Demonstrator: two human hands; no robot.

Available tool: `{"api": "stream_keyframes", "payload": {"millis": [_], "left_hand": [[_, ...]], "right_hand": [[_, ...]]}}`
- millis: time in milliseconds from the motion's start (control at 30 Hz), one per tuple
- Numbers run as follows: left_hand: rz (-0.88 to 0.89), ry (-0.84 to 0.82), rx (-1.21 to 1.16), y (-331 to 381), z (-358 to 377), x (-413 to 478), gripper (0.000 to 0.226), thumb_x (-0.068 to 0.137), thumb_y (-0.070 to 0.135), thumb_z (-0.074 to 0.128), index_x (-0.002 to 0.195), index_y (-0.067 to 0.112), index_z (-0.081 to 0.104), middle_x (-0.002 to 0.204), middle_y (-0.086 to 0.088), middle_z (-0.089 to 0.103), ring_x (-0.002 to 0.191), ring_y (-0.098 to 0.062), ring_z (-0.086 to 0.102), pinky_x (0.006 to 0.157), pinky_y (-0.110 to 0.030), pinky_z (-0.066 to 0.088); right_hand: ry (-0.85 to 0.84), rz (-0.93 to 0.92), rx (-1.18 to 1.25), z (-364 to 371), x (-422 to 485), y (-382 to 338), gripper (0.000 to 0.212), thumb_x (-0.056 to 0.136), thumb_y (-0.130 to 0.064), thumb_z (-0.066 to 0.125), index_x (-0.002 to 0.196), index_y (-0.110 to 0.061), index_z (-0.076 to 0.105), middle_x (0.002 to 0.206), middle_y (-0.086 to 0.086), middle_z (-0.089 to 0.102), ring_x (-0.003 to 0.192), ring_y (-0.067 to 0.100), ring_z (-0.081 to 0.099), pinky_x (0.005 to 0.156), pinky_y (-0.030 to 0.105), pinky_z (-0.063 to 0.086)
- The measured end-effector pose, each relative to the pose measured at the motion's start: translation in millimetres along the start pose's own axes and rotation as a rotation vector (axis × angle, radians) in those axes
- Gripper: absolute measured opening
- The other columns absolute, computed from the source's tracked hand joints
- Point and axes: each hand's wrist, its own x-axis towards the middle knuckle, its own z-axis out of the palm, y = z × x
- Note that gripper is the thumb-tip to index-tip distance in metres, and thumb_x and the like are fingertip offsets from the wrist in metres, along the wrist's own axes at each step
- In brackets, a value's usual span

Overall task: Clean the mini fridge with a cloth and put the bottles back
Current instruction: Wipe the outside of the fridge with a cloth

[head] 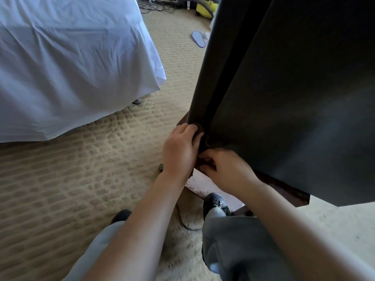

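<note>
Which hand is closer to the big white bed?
Left. The left hand grips the lower corner of the dark door on the side facing the bed; the right hand sits at that same corner, beside the left hand on the side away from the bed.

**Beige carpet, white bed, clutter at the far end**

Soft daylight falls over a beige carpet (91, 159) with a brick-like weave. On the left is a bed (60, 57), its creased white sheet hanging close to the floor. Further back, one pale slipper (199, 38) lies on the carpet. Beyond it sits a yellow appliance (206, 9), with tangled cables (154, 7) beside it.
</note>
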Motion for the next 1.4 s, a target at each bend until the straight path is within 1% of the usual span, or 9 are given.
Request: {"api": "stream_keyframes", "payload": {"millis": [133,367,567,733,833,933,1100,1233,1400], "left_hand": [[-0.031,-0.044,0.089,2.5,3.2,-6.0,0.005,0.085,0.014,0.066,0.085,0.01,0.068,0.076,-0.004,0.065,0.067,-0.024,0.06,0.058,-0.031,0.047],[0.114,0.136,0.047,27.3,-18.3,19.3,0.006,0.083,0.013,0.068,0.085,0.007,0.071,0.078,-0.003,0.068,0.071,-0.022,0.06,0.065,-0.031,0.048],[-0.093,-0.184,0.139,19.2,-14.7,-18.2,0.017,0.088,0.009,0.061,0.099,0.01,0.074,0.091,-0.006,0.072,0.083,-0.029,0.063,0.069,-0.035,0.048],[-0.035,-0.273,0.003,53.7,-58.7,4.9,0.015,0.081,0.014,0.073,0.095,0.007,0.075,0.095,-0.005,0.065,0.089,-0.021,0.057,0.073,-0.015,0.034],[-0.005,-0.306,-0.086,97.8,-99.1,27.5,0.014,0.08,0.022,0.075,0.09,0.011,0.074,0.086,0.0,0.064,0.079,-0.014,0.058,0.071,-0.02,0.041],[0.057,-0.321,-0.145,154.3,-137.9,41.8,0.013,0.082,0.029,0.072,0.087,0.017,0.072,0.08,0.007,0.063,0.077,-0.01,0.059,0.072,-0.026,0.047],[0.199,-0.233,-0.026,242.0,-191.4,52.2,0.024,0.087,0.038,0.065,0.069,0.022,0.062,0.062,0.009,0.057,0.063,-0.002,0.053,0.055,-0.013,0.034],[0.184,-0.125,0.016,280.4,-216.6,46.0,0.029,0.093,0.038,0.057,0.081,0.014,0.066,0.068,0.002,0.065,0.067,-0.012,0.06,0.06,-0.022,0.042],[0.242,-0.179,0.069,312.1,-235.8,39.2,0.019,0.092,0.03,0.059,0.097,0.014,0.067,0.087,0.003,0.066,0.083,-0.016,0.061,0.075,-0.029,0.049]], "right_hand": [[-0.012,0.011,0.006,-2.1,-1.8,1.9,0.029,0.093,-0.029,0.057,0.122,-0.028,0.061,0.117,-0.006,0.064,0.101,0.013,0.062,0.084,0.035,0.054],[0.021,0.036,0.008,-11.4,-5.6,4.3,0.033,0.094,-0.031,0.058,0.126,-0.028,0.058,0.122,-0.006,0.061,0.103,0.014,0.06,0.084,0.032,0.053],[0.033,0.056,0.033,-17.1,-20.9,8.0,0.031,0.095,-0.028,0.055,0.126,-0.027,0.058,0.123,-0.005,0.06,0.105,0.014,0.058,0.085,0.033,0.052],[0.276,-0.006,0.049,-41.7,-48.1,-4.1,0.047,0.093,-0.03,0.058,0.138,-0.023,0.046,0.135,-0.003,0.052,0.119,0.017,0.05,0.091,0.032,0.049],[0.424,-0.083,0.136,-68.0,-74.6,-22.2,0.056,0.088,-0.033,0.065,0.138,-0.019,0.046,0.135,-0.001,0.054,0.122,0.02,0.049,0.095,0.033,0.047],[0.58,-0.124,0.252,-105.9,-105.2,-39.0,0.046,0.089,-0.03,0.064,0.132,-0.02,0.049,0.122,-0.002,0.061,0.109,0.019,0.058,0.083,0.035,0.051],[0.752,-0.151,0.232,-193.3,-157.6,-42.9,0.031,0.088,-0.022,0.061,0.118,-0.021,0.054,0.105,0.001,0.066,0.092,0.025,0.063,0.071,0.04,0.053],[0.879,-0.11,0.203,-254.2,-205.7,-28.8,0.035,0.087,-0.018,0.062,0.121,-0.022,0.053,0.097,0.006,0.069,0.087,0.027,0.064,0.071,0.038,0.053],[1.078,0.009,0.131,-322.9,-247.1,1.8,0.033,0.088,-0.013,0.058,0.119,-0.022,0.06,0.104,0.009,0.066,0.093,0.031,0.061,0.071,0.031,0.045]]}}
